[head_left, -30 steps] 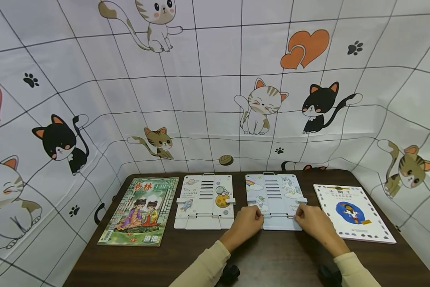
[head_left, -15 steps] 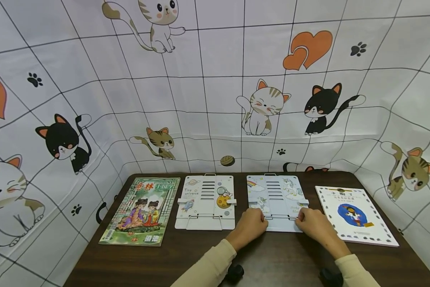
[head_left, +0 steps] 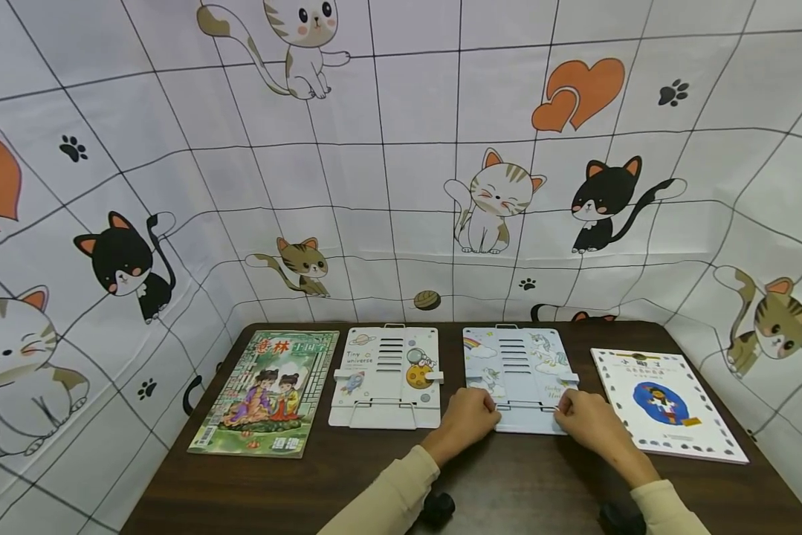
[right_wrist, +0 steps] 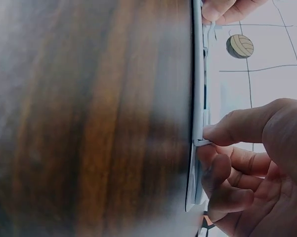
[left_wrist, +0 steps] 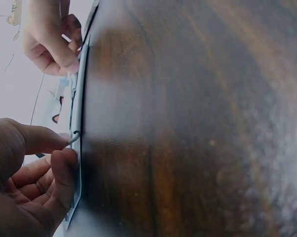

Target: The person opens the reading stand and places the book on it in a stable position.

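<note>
A flat book stand [head_left: 517,357] printed with unicorns and a rainbow lies on the dark wooden table in the head view. At its lower left corner, my left hand [head_left: 467,417] pinches a wire page holder [left_wrist: 74,139] between thumb and index finger, as the left wrist view shows. My right hand [head_left: 593,422] is at the lower right corner, pinching the matching bent wire [right_wrist: 202,142] in the right wrist view. The other fingers of both hands are curled in. Part of the stand's lower edge is hidden behind the hands.
To the left lies a second book stand [head_left: 386,371] with a "Tiny universe" print. Beyond it is a green magazine [head_left: 267,394]. A white book [head_left: 668,405] with a blue circle lies at right. A cat-patterned curtain [head_left: 401,186] encloses the table [head_left: 240,498].
The head view has shifted a little, so the scene sits slightly further right. Both hands stay at the unicorn stand's lower corners, with only a tiny rightward movement of the left hand.
</note>
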A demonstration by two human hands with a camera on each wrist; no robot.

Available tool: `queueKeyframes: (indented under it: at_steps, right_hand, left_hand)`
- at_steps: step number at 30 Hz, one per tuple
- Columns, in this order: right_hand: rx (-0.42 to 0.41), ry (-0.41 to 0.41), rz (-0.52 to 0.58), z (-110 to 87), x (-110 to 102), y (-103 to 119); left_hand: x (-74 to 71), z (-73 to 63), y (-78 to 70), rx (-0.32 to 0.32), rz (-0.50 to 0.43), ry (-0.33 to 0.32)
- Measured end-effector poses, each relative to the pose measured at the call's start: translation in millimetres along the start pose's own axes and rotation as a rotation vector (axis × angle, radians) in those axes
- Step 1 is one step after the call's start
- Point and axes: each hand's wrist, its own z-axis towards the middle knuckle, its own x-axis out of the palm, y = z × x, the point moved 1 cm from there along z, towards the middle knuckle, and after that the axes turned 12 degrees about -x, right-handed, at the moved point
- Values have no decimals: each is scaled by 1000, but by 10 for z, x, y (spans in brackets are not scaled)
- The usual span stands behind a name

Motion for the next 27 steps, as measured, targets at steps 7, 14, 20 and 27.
queueKeyframes:
  at_steps: [7, 14, 20, 27]
  right_hand:
    - [-48, 7, 30, -38, -30, -20]
    - [-77, 38, 55, -43, -88, -28]
    - [-94, 38, 79, -56, -63, -67]
    - [-155, 17, 94, -72, -41, -92]
  left_hand:
    - [-14, -14, -3, -25, -48, 19]
    - [-39, 5, -5, -56, -148, 61]
    - [-43, -11, -9, -62, -229, 101]
    - [-49, -44, -19, -71, -257, 104]
